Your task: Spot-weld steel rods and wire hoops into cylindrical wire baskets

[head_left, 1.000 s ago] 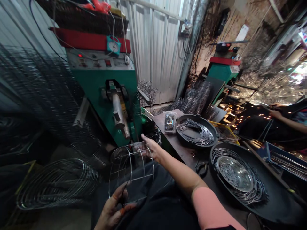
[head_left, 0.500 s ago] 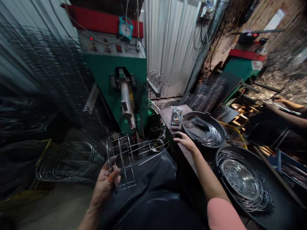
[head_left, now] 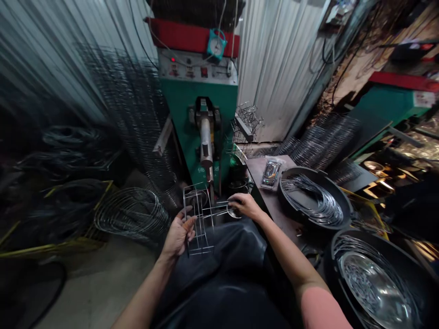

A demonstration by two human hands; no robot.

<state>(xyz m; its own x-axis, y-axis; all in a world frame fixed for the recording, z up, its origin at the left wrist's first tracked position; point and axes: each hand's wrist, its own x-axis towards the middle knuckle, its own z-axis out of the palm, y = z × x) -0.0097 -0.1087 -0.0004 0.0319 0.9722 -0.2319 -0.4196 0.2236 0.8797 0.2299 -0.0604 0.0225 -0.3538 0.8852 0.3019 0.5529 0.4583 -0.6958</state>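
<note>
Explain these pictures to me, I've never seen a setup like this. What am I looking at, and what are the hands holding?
This view comes from a camera worn on a person's head, looking forward and down at their own two hands. The left hand grips a cage-shaped wire frame. The right hand is just beyond the frame, beside a small metal ring. Straight ahead stands a tall green machine. To the right, a dark workbench carries a phone in a clear bag and a round black tray holding wire hoops.
</note>
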